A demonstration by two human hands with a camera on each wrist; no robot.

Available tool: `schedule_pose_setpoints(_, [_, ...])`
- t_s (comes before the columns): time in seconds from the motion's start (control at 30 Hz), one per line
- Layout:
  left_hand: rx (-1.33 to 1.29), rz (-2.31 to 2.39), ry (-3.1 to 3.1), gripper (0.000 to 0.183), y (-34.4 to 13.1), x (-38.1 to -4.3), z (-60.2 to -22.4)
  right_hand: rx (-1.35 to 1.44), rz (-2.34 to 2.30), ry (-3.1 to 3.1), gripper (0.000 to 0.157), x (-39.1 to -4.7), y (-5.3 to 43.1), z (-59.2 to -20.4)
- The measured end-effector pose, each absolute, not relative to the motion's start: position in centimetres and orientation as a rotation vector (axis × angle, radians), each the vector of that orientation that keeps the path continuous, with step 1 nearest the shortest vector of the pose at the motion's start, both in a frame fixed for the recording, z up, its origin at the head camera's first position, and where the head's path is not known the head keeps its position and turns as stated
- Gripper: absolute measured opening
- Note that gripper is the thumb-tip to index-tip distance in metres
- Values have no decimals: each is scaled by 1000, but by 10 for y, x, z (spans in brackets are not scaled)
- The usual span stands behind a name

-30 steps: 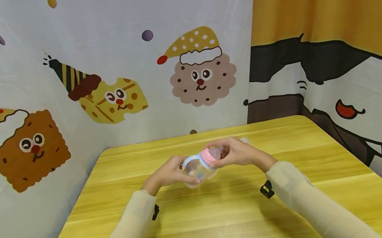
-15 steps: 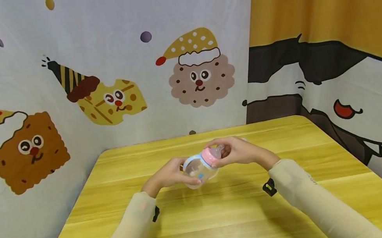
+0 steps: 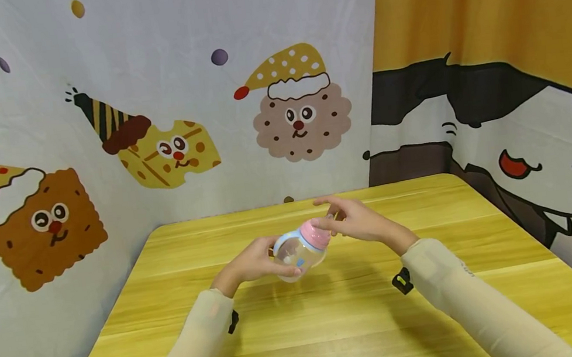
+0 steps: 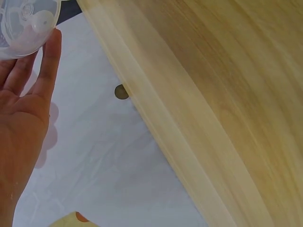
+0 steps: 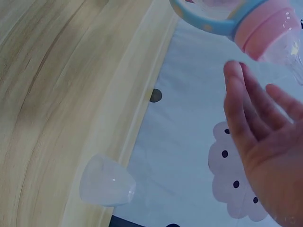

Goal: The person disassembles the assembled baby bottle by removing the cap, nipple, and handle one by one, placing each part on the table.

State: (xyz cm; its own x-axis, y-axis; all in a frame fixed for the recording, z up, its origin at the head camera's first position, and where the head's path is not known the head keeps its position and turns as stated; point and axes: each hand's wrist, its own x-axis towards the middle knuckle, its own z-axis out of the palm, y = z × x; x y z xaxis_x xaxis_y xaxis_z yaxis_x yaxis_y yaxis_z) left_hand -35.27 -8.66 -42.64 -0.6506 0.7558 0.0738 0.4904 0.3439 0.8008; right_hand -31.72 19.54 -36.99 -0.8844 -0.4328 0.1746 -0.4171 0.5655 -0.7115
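A clear baby bottle (image 3: 300, 252) with a pink screw collar (image 3: 315, 236) and a blue handle ring is held tilted above the table, its top pointing up and right. My left hand (image 3: 255, 261) grips the bottle's body, thumb in front. At the collar, my right hand (image 3: 358, 221) has its fingers spread and loosely extended, the thumb at or close to the pink part. In the right wrist view, the clear nipple (image 5: 286, 46) projects from the collar, and the right fingers (image 5: 235, 85) stand apart from it. The left wrist view shows only the bottle's base (image 4: 29, 26).
A translucent cap (image 5: 105, 181) stands on the wooden table near its far edge, in the right wrist view. The tabletop (image 3: 303, 329) ends at a cartoon-printed curtain (image 3: 165, 51) behind and at the sides.
The right hand has let go of the pink collar, its fingers spreading and lifting up off it. The left hand keeps the bottle almost where it was.
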Motion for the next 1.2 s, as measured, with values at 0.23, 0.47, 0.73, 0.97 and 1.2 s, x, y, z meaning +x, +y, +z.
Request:
schedule_pose_setpoints(0.23, [1110, 1204, 2307, 46, -83, -353, -424, -633, -1273, 2767, 41, -317, 191, -370])
schedule_pose_setpoints(0.47, [1097, 1192, 2301, 46, -81, -354, -422, -536, -1257, 2747, 51, -317, 189, -372])
schedule_pose_setpoints(0.73, [1104, 1172, 2301, 45, -80, -353, -420, -579, -1251, 2721, 47, -317, 189, -371])
schedule_pose_setpoints(0.97, [1112, 1181, 2281, 45, -80, -353, -422, -632, -1258, 2677, 41, -318, 191, -370])
schedule_pose_setpoints(1.2, [1108, 1180, 2271, 45, -80, -352, -422, -725, -1223, 2674, 36, -320, 195, -370])
